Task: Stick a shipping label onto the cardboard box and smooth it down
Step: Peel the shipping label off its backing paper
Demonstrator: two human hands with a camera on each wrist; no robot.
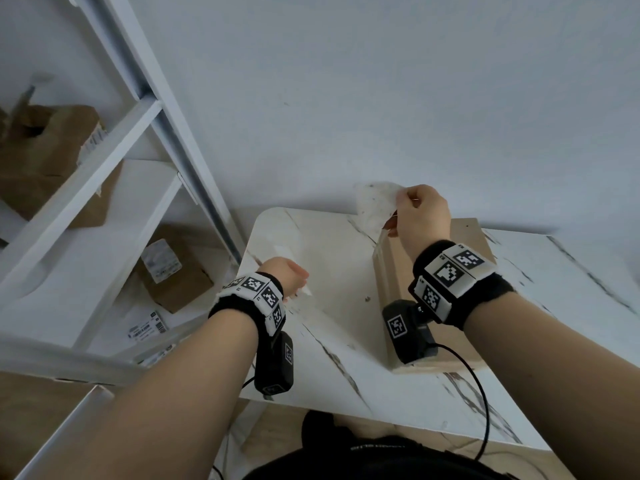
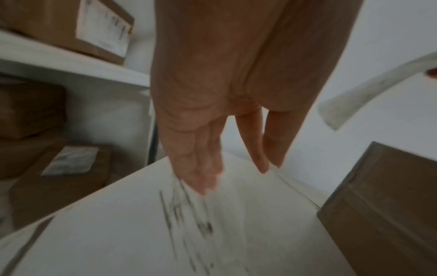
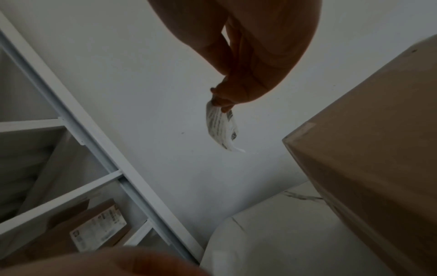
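My right hand (image 1: pixel 401 207) pinches a white shipping label (image 1: pixel 375 206) by one edge and holds it up in the air, over the far left corner of the brown cardboard box (image 1: pixel 465 233). In the right wrist view the label (image 3: pixel 221 128) hangs curled from the fingertips (image 3: pixel 221 101), apart from the box (image 3: pixel 369 130). My left hand (image 1: pixel 287 275) is low over the table, left of the box. Its fingers (image 2: pixel 203 168) point straight down at a thin blurred sheet with print (image 2: pixel 208 224) lying on the table; I cannot tell whether they touch it.
The box stands on a white marble-look table (image 1: pixel 332 258) against a white wall. A white shelf rack (image 1: pixel 104 161) at the left holds several labelled cardboard boxes (image 1: pixel 173 271). A black cable (image 1: pixel 481 403) runs from the right wrist over the table's near edge.
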